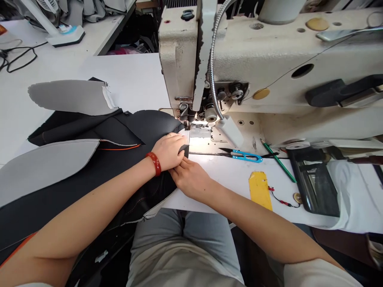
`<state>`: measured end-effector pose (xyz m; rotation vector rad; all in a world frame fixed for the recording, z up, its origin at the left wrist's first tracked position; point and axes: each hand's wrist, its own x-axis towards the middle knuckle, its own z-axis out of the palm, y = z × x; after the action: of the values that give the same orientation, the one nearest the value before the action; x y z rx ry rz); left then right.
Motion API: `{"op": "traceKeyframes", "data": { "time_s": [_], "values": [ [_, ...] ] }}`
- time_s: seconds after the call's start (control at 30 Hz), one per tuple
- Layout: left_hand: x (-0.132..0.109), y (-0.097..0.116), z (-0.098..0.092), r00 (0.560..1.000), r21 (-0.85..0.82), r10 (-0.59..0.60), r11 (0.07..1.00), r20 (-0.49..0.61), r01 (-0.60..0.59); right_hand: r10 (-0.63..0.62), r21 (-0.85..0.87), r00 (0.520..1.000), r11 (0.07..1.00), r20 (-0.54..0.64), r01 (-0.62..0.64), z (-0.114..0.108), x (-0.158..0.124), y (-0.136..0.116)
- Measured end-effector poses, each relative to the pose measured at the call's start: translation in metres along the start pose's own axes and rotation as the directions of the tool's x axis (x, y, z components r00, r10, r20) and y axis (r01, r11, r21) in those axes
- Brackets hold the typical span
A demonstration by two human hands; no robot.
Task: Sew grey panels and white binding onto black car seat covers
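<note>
- Left hand [169,151] lies flat, fingers together, pressing the black fabric [119,131] just before the presser foot [187,124].
- Right hand [191,179] pinches the fabric's near edge.
- Orange stitching [119,148] lies left of the foot; the seam looks partly sewn.

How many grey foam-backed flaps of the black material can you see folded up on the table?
2. One grey flap lies at the far left of the table; the other grey flap lies nearer, beside the left forearm. More may be hidden under the black material.
</note>
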<state>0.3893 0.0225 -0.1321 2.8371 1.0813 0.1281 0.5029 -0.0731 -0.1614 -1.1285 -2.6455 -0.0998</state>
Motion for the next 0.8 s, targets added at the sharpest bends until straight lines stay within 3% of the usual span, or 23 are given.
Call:
{"op": "traceKeyframes", "data": {
  "time_s": [0.17,0.4,0.5,0.6,0.7,0.77,0.8],
  "values": [
    [-0.008,-0.002,0.006,1.000,-0.011,0.002,1.000,-0.022,-0.002,0.013,0.026,0.999,1.000,0.033,-0.014,-0.003,0.001,-0.001],
    [0.022,-0.002,0.007,0.994,0.026,-0.102,0.994,-0.030,0.103,0.048,0.028,0.998,0.998,0.027,-0.049,0.008,0.011,0.022],
    [0.028,-0.004,-0.003,0.997,0.068,-0.074,0.995,0.034,0.072,0.074,0.081,0.997,0.994,-0.002,-0.074,0.011,0.012,0.030],
    [0.018,-0.012,-0.025,0.991,0.128,-0.113,0.986,0.068,0.103,0.105,0.140,0.992,0.984,0.069,-0.114,-0.005,0.008,0.025],
    [0.001,-0.022,-0.052,0.922,0.213,-0.345,0.928,0.176,0.306,0.048,0.266,0.972,0.958,0.230,-0.110,-0.035,0.008,0.005],
    [-0.007,-0.021,-0.063,0.838,0.251,-0.427,0.900,0.340,0.356,0.013,0.333,0.959,0.936,0.282,-0.110,-0.049,0.012,-0.013],
    [-0.010,-0.017,-0.066,0.822,0.285,-0.431,0.896,0.371,0.341,0.012,0.336,0.962,0.936,0.275,-0.107,-0.052,0.014,-0.021]
  ]
}}
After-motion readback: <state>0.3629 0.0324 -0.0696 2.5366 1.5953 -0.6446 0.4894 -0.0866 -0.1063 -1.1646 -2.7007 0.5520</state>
